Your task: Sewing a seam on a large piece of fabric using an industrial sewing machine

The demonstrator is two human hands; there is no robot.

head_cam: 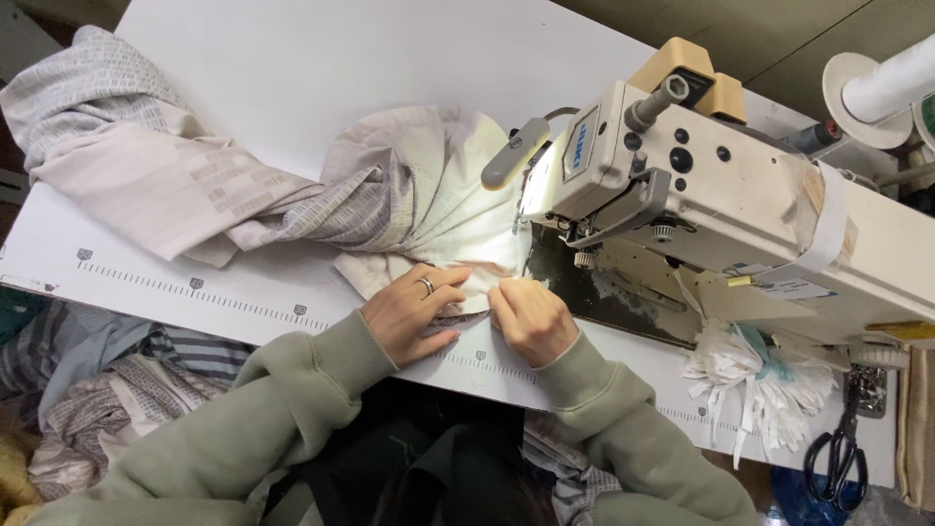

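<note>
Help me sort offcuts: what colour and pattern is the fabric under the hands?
Pale cream fabric with grey printed bands, best seen in the head view.

The needle of the sewing machine (682, 175) is lost in lamp glare behind the bunched cloth (419, 185). The right hand (531, 319) curls over the cloth's hem, hiding its fingertips. The picture's right edge cuts off the thread spool (881, 88). The scissors (840, 453) hanging off the desk's (292, 58) near right corner show only partly.
</note>
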